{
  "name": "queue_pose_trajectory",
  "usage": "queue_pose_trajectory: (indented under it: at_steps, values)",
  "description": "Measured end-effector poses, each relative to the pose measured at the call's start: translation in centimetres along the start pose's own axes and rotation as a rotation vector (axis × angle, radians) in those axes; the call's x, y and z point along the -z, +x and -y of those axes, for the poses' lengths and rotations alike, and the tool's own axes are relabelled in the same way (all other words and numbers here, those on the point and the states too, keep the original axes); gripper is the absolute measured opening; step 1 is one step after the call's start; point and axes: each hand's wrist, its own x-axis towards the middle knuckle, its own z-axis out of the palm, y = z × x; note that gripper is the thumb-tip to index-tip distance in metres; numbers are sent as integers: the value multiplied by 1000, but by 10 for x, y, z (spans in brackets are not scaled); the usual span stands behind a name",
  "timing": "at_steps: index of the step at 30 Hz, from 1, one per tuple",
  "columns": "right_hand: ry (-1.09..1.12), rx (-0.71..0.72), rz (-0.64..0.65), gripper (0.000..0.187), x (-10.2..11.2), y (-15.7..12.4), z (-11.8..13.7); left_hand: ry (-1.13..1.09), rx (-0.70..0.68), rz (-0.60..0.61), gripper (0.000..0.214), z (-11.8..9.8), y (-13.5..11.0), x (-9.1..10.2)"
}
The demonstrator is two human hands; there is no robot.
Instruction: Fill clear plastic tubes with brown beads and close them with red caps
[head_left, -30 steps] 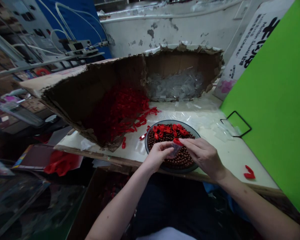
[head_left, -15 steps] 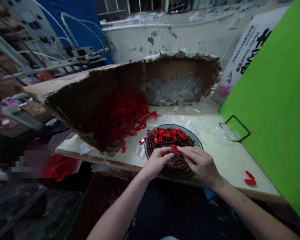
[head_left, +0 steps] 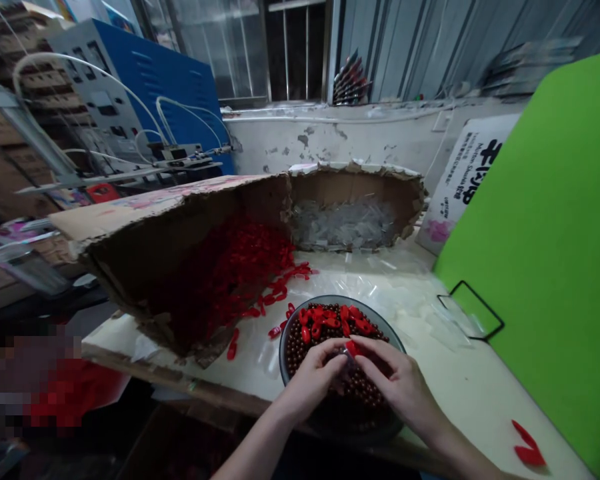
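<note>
A round grey bowl (head_left: 290, 330) full of small dark brown beads, with several red plastic pieces on top at the back, sits at the table's near edge. Both my hands meet over it. My left hand (head_left: 313, 379) and my right hand (head_left: 397, 387) pinch together a small clear bag (head_left: 349, 355) with a red plastic piece (head_left: 351, 348) at its mouth. The fingers of both hands are closed on the bag.
A torn cardboard box (head_left: 145, 220) lies open on the table, with red pieces (head_left: 240, 267) on its left side and clear bags (head_left: 343, 223) on its right. A green board (head_left: 555, 220) stands at the right. Loose red pieces (head_left: 527, 447) lie near it. A blue machine (head_left: 165, 87) is behind.
The camera has tilted up, so bowl and hands sit lower in view. The hands stay together on the small bag over the bowl.
</note>
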Motion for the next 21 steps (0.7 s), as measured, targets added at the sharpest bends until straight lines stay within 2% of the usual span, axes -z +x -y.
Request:
queue_pose_trajectory:
  at_steps: [5,8,12,17,21]
  values:
    - [75,-36,-50,28,2,14,-3,220,-222,-86,59,-2,10,-3]
    - [148,-71,-56,29,1,21,-5,362,-309,-178,53,-3,17,-5]
    - [312,-164,-39,29,0,30,-7,523,-353,-230,28,-5,23,-1]
    - [468,-212,-102,29,2,36,-9,579,-382,-213,42,-5,26,2]
    - [395,-198,-83,28,5,37,-3,605,-368,-203,43,0,27,3]
